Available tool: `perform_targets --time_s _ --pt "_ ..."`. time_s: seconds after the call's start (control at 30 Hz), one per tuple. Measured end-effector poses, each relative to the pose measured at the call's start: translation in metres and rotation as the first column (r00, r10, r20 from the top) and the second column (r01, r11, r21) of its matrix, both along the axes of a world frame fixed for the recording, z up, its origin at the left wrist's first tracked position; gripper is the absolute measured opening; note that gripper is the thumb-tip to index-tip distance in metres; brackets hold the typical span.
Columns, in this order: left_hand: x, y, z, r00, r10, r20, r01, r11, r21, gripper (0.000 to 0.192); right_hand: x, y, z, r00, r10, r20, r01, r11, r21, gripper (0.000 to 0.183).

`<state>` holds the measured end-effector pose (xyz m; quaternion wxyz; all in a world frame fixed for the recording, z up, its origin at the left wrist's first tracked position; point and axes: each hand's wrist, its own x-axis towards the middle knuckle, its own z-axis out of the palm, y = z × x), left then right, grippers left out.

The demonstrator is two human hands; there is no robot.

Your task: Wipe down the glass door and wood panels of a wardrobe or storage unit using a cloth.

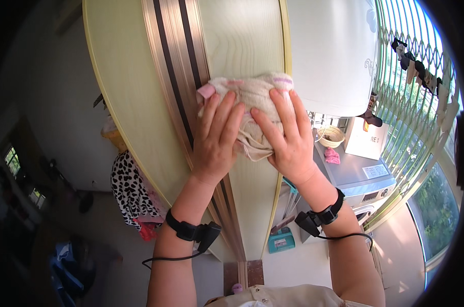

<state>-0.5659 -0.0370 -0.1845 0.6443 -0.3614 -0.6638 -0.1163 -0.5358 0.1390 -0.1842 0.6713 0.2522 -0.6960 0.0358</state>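
A crumpled pale cloth [251,92] with pink and purple stripes lies bunched against the light wood-grain panel [241,34]. My left hand [218,142] holds its left part, fingers spread over the fabric beside the brown metal strip [174,46]. On the right part, my right hand [289,138] keeps hold of the cloth, its fingertips near the panel's yellowish edge. The palms and the thumbs are mostly hidden. Both wrists wear black straps with small devices and cables.
At right, a white rounded appliance [331,57] adjoins the panel. Below it, a washing machine [351,169] carries a basket [331,137], a pink cloth [332,155] and a white box [366,138]. A teal dustpan [281,241] rests on the floor. Spotted fabric [134,188] hangs at left.
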Motion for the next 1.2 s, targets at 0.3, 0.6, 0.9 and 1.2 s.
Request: perform_targets --time_s 0.3,0.6,0.9,1.2 --pt "0.005 -0.015 -0.175 0.996 0.036 0.084 -0.03 0.997 -0.064 0.038 0.009 0.003 -0.166 0.985 0.061 0.161 -0.066 0.997 0.029 0.04" --pt "0.003 -0.001 -0.109 0.994 0.102 0.031 -0.103 0.994 0.021 0.035 -0.001 0.003 -0.091 0.993 0.091 0.08 -0.094 0.995 0.04 0.037" --pt "-0.011 0.006 0.072 0.993 0.003 -0.122 0.003 0.999 0.048 0.05 -0.007 -0.003 0.085 0.989 0.118 -0.088 -0.121 0.992 -0.024 0.043" --pt "-0.024 0.0 0.221 0.969 -0.023 -0.247 0.023 1.0 -0.002 0.063 -0.031 -0.003 0.22 0.928 0.231 -0.291 -0.237 0.971 0.014 0.048"
